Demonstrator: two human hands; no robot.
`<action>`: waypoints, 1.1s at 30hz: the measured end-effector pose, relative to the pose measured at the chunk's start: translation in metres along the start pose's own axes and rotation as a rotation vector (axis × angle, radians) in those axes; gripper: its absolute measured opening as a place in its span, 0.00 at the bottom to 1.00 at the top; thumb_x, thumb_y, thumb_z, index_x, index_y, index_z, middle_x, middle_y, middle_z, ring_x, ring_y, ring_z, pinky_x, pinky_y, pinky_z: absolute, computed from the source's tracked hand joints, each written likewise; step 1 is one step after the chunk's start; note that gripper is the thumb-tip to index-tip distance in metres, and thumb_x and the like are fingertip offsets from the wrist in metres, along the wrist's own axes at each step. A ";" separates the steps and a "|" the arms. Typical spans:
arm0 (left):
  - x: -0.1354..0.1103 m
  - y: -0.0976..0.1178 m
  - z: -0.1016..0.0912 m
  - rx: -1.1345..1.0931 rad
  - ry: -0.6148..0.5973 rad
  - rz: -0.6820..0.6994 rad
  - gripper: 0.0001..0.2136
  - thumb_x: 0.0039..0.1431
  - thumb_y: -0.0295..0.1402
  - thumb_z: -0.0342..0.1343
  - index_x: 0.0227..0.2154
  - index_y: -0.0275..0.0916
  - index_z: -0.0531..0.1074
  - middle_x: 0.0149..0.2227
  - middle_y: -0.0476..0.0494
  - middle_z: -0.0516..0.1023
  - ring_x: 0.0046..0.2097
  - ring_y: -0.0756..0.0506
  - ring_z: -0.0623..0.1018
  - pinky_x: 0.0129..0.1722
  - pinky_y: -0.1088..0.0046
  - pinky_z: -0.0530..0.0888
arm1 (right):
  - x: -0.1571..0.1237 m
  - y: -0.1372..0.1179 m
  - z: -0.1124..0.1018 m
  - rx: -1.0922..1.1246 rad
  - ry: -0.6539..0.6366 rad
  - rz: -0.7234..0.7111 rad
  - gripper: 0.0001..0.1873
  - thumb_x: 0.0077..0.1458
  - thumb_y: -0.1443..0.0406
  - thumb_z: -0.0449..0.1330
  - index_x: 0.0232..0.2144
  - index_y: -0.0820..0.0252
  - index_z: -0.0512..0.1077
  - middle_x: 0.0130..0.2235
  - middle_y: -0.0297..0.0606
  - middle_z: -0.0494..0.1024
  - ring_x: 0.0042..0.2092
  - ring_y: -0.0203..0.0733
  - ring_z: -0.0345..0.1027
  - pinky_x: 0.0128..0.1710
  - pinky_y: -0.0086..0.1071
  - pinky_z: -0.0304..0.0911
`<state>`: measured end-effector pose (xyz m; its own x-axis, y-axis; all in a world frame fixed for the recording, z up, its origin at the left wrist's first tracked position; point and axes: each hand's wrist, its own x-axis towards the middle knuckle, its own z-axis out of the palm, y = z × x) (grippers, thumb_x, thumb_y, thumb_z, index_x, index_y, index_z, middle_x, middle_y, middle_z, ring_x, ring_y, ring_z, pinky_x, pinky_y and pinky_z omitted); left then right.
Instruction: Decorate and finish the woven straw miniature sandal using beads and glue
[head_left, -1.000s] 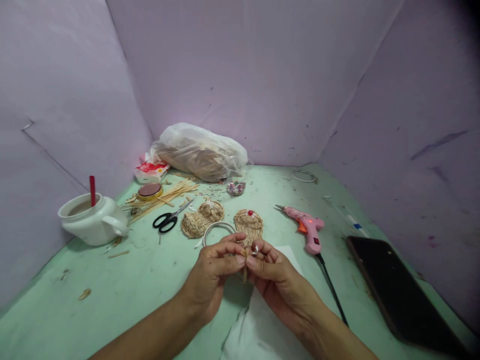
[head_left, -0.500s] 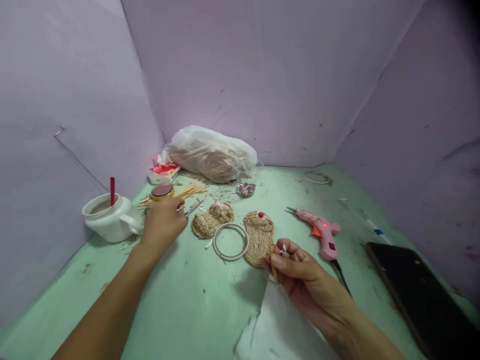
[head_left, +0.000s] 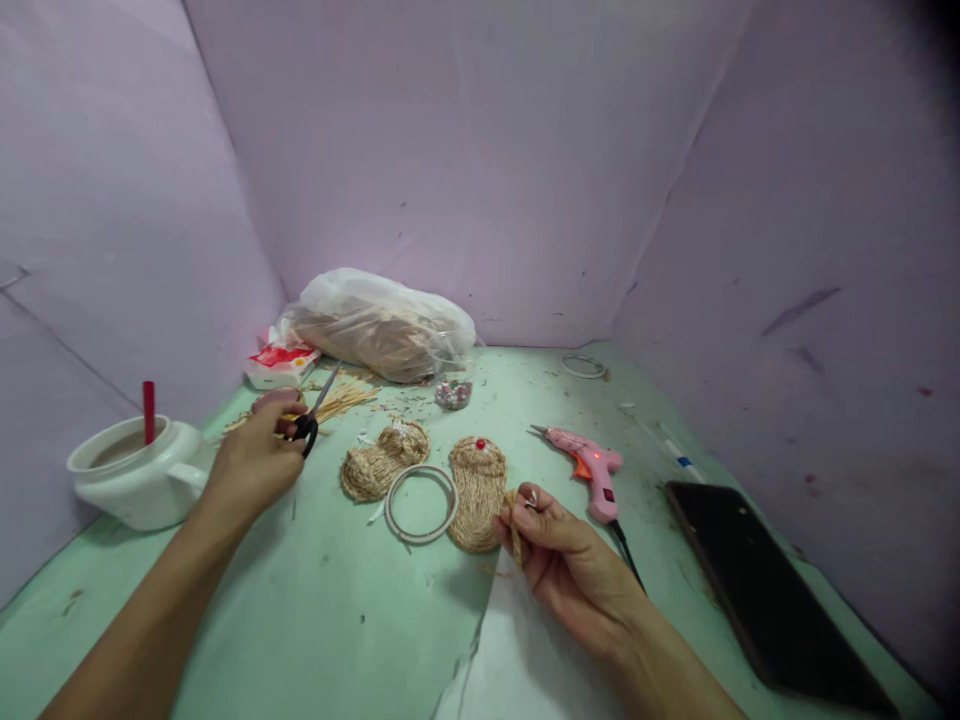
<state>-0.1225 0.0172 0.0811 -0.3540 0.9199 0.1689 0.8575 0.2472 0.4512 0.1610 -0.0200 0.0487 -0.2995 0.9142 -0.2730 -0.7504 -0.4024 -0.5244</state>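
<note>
My left hand (head_left: pixel 255 458) is closed round the black handles of a pair of scissors (head_left: pixel 312 412), lifted off the green table with the blades pointing up and away. My right hand (head_left: pixel 559 555) pinches a short piece of straw braid (head_left: pixel 515 532) between thumb and fingers, just right of a woven straw slipper sole with a red bead (head_left: pixel 477 476). A second woven slipper piece (head_left: pixel 376 463) and a white ring (head_left: pixel 421 502) lie between my hands.
A white teapot-like cup with a red stick (head_left: pixel 142 474) stands at the left. A plastic bag of straw (head_left: pixel 379 326), a red-white packet (head_left: pixel 282 364) and loose sticks (head_left: pixel 345 396) lie at the back. A pink glue gun (head_left: pixel 586 465), a dark phone (head_left: pixel 757 590) and white paper (head_left: pixel 517 650) lie right and near.
My left hand left the braid, reached left to the scissors and picked them up. My right hand kept the braid piece and lowered slightly.
</note>
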 end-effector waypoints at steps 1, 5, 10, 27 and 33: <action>-0.006 0.006 -0.005 -0.123 0.020 0.031 0.22 0.48 0.31 0.48 0.50 0.38 0.61 0.43 0.37 0.73 0.43 0.42 0.74 0.38 0.69 0.70 | 0.000 0.000 0.001 0.010 0.023 0.002 0.16 0.27 0.77 0.71 0.21 0.63 0.70 0.21 0.28 0.74 0.26 0.31 0.72 0.34 0.25 0.70; -0.035 0.032 -0.013 -0.967 -0.193 0.002 0.31 0.39 0.35 0.61 0.50 0.37 0.62 0.33 0.44 0.75 0.29 0.48 0.73 0.30 0.75 0.69 | 0.000 0.000 0.003 0.034 0.089 -0.026 0.18 0.26 0.77 0.71 0.20 0.62 0.69 0.22 0.27 0.74 0.26 0.30 0.72 0.35 0.24 0.70; -0.058 0.050 0.005 -1.033 -0.330 0.014 0.22 0.44 0.39 0.59 0.42 0.33 0.69 0.24 0.50 0.70 0.24 0.52 0.68 0.25 0.78 0.65 | 0.002 0.000 0.003 0.048 0.135 -0.049 0.19 0.23 0.77 0.72 0.20 0.62 0.69 0.21 0.27 0.74 0.25 0.31 0.71 0.35 0.24 0.70; -0.116 0.074 0.039 -0.328 -0.440 0.582 0.23 0.45 0.26 0.51 0.49 0.38 0.65 0.37 0.40 0.77 0.32 0.44 0.74 0.29 0.73 0.68 | 0.002 0.017 0.001 -0.103 0.041 -0.128 0.17 0.28 0.74 0.71 0.20 0.61 0.66 0.19 0.27 0.72 0.22 0.29 0.65 0.25 0.21 0.61; -0.116 0.081 0.030 -0.391 -0.522 0.612 0.18 0.45 0.22 0.48 0.40 0.39 0.69 0.30 0.45 0.76 0.28 0.48 0.71 0.26 0.76 0.65 | 0.001 0.021 0.000 -0.141 0.019 -0.111 0.17 0.30 0.73 0.70 0.19 0.61 0.65 0.19 0.26 0.70 0.21 0.28 0.62 0.22 0.22 0.57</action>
<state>-0.0005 -0.0599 0.0717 0.4211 0.9014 0.1006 0.6182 -0.3664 0.6954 0.1448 -0.0275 0.0373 -0.2071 0.9530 -0.2212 -0.6876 -0.3026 -0.6600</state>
